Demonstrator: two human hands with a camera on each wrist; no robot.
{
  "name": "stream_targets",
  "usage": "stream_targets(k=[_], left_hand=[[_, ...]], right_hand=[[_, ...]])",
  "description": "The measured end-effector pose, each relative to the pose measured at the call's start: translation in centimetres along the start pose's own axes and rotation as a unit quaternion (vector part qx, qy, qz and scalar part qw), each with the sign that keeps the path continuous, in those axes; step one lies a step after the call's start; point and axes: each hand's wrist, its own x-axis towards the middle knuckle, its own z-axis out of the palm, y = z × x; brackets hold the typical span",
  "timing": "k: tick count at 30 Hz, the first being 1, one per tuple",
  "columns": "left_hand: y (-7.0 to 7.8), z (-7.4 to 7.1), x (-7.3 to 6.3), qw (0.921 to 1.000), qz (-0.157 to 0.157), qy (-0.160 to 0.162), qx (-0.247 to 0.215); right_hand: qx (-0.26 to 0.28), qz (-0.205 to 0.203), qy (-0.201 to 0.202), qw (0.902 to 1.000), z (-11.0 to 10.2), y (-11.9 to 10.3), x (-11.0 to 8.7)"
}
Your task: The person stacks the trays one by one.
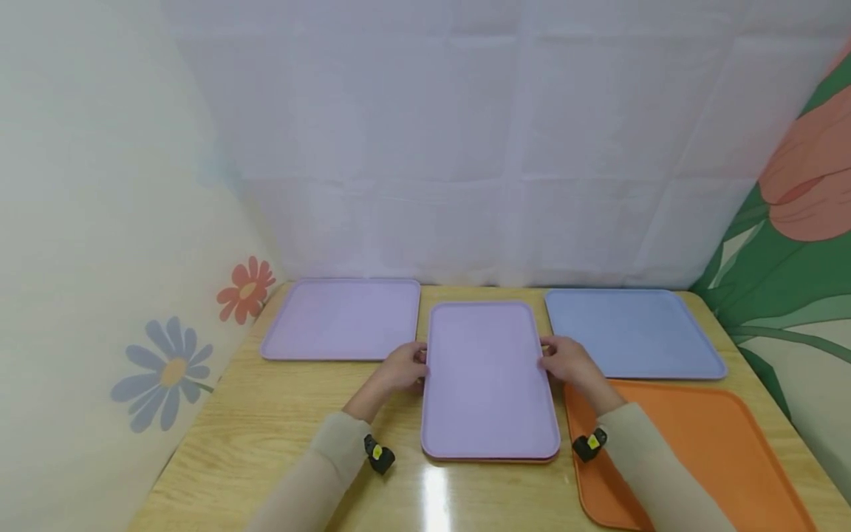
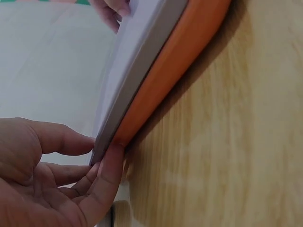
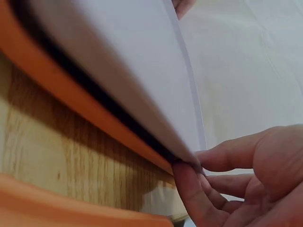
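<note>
At table centre, purple tray (image 1: 488, 377) atop orange tray (image 2: 175, 71), pinched at both long edges by left hand (image 1: 401, 367) & right hand (image 1: 565, 360); risk: lower tray dragged up w/ it.

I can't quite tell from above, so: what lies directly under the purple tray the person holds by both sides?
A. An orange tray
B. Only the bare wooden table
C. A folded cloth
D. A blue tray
A. Both wrist views show an orange tray nested right beneath the purple tray that the left hand and right hand hold at its long edges; a thin orange rim also peeks out at its near edge in the head view.
</note>
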Motion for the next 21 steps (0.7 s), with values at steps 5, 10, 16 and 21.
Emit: stream_targets(k=[5,10,16,21], left_hand=[[-0.1,0.1,0.3,0.9981,0.015,0.007,0.06],[-0.1,0.1,0.6,0.9938,0.022,0.014,0.108],[0.0,-0.2,0.4,0.9932,0.01,0.019,0.114],[-0.2,-1.1,-0.2,0.9966,0.002,0.016,0.081]], right_hand=[[-0.069,-0.004,-0.002,0.9976,0.0,0.0,0.0],[-0.075,0.009,-0.008,0.9971,0.3,0.0,0.0],[-0.054,0.015,-0.014,0.9983,0.8,0.2,0.2],[-0.038,0.009,-0.015,0.9991,1.2,0.4,0.4]])
